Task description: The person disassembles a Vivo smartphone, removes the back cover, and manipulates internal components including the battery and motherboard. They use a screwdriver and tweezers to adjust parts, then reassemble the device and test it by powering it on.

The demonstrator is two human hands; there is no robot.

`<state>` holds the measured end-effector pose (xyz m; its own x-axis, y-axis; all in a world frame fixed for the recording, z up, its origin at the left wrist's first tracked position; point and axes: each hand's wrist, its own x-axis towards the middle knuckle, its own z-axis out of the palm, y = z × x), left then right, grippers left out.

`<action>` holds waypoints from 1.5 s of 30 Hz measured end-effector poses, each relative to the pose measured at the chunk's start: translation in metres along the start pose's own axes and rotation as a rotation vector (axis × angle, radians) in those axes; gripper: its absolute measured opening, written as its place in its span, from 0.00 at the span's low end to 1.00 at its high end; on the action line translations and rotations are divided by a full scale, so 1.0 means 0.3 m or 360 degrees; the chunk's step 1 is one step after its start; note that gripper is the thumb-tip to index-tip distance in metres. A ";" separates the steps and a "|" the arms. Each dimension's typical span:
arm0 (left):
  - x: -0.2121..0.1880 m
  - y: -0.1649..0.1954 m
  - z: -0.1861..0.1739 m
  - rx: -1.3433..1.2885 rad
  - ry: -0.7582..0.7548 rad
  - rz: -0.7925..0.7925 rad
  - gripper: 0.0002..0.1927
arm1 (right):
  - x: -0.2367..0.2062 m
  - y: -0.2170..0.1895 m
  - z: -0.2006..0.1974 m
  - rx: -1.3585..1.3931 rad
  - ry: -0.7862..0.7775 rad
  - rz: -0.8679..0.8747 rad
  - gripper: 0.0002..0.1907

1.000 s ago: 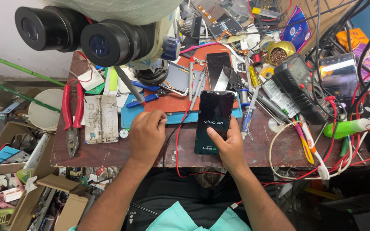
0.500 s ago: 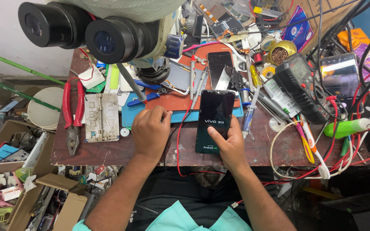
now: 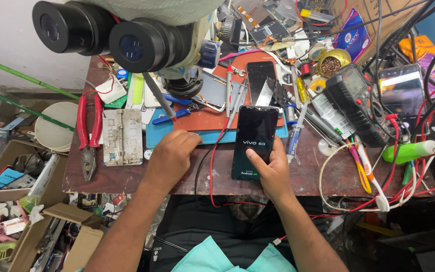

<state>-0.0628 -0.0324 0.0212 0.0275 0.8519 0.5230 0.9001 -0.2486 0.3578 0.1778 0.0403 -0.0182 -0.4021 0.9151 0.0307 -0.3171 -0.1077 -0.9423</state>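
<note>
A black smartphone (image 3: pixel 254 135) with its screen lit lies on the wooden workbench (image 3: pixel 122 174), partly over a blue mat. My right hand (image 3: pixel 272 168) grips its lower right side, thumb on the glass. My left hand (image 3: pixel 173 155) rests in a loose fist on the bench just left of the phone, beside red and black wires (image 3: pixel 212 161). I cannot make out anything inside that fist. A microscope's twin eyepieces (image 3: pixel 122 43) hang over the back of the bench.
Red-handled pliers (image 3: pixel 88 128) and a white metal jig plate (image 3: pixel 122 137) lie at left. A multimeter (image 3: pixel 361 103), tweezers, screwdrivers, a second phone (image 3: pixel 259 76) and tangled cables crowd the right and back. Cardboard boxes (image 3: pixel 31 221) sit on the floor, lower left.
My left hand has shifted a little to the right, closer to the phone. The right hand keeps hold of the phone, which has not moved.
</note>
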 end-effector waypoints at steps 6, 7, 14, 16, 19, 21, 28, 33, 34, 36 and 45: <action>-0.013 -0.010 -0.012 0.0047 -0.0008 0.0206 0.12 | 0.002 0.006 -0.002 0.0014 -0.0003 -0.0011 0.25; -0.015 -0.006 -0.013 0.0046 -0.0007 0.0196 0.12 | 0.002 0.007 -0.003 0.0012 -0.0010 -0.0018 0.25; -0.001 0.031 0.014 0.0006 0.0033 0.0191 0.08 | 0.000 0.012 -0.007 0.0014 -0.0002 0.0016 0.24; 0.004 0.037 0.022 0.0019 0.0061 0.0153 0.07 | 0.001 0.011 -0.007 0.0003 0.0003 0.0009 0.24; 0.018 0.038 0.031 0.0018 0.0109 0.0031 0.06 | 0.000 0.007 -0.005 0.0002 -0.0027 -0.0036 0.25; 0.028 0.034 0.032 0.0011 0.0101 -0.0111 0.05 | -0.001 0.004 -0.004 -0.0009 -0.0027 -0.0023 0.24; 0.062 0.045 0.037 0.0230 0.0336 -0.0186 0.07 | 0.001 0.004 -0.002 -0.0016 -0.0014 -0.0044 0.27; 0.053 0.098 0.048 0.0016 0.0405 -0.0237 0.04 | -0.002 0.010 -0.004 -0.0007 -0.0007 -0.0009 0.25; 0.047 0.117 0.056 -0.0214 0.0385 -0.0382 0.04 | -0.001 0.010 -0.004 -0.0005 -0.0003 -0.0015 0.25; 0.034 0.167 0.085 -0.0679 0.0330 -0.0668 0.04 | -0.001 0.006 -0.002 0.0024 0.0019 -0.0032 0.26; 0.073 0.263 0.302 -0.2241 0.0085 -0.1143 0.34 | 0.048 -0.045 0.012 0.0007 0.0058 -0.0107 0.32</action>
<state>0.0484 0.0083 -0.0093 -0.2515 0.9666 -0.0496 -0.3905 -0.0544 0.9190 0.1731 0.0534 -0.0038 -0.3484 0.9338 0.0815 -0.3463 -0.0474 -0.9369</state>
